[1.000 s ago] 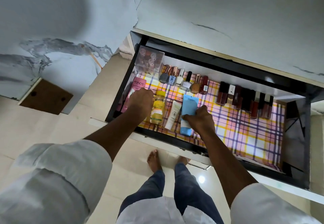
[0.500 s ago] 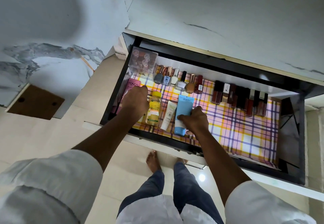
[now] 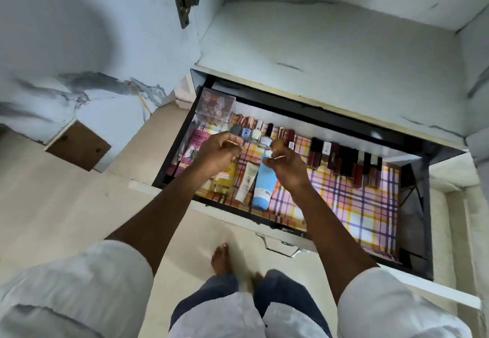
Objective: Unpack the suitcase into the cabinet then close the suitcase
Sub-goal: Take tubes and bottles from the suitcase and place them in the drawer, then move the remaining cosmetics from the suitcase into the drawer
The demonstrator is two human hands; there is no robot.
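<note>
Both hands are hovering over the open drawer [image 3: 412, 152] of the cabinet [image 3: 330, 54], and the drawer is the landmark here. The left hand [image 3: 218, 152] is hanging above its left part with fingers curled, and there's a thin shiny bit showing at the fingertips, but honestly I can't tell if it's pinching something or what that thing is. Same deal with the right hand [image 3: 288, 169], sitting near the drawer's middle: fingers curled, a small pale sliver at the tips, can't say more.

Inside the drawer, everything is lying on a plaid liner [image 3: 357, 205]. A clear box [image 3: 215, 107] is standing in the back left corner. A row of nail polish bottles [image 3: 260, 133] is lining the back wall just beside it, and a row of dark lipstick tubes [image 3: 346, 163] is running on from there toward the right. A pink Pond's box [image 3: 194, 147] is leaning at the left wall. Near the front, partly under the hands, a yellow bottle [image 3: 225, 178], a white tube [image 3: 246, 182] and a blue tube [image 3: 263, 186] are lying side by side.

No suitcase in this view.
</note>
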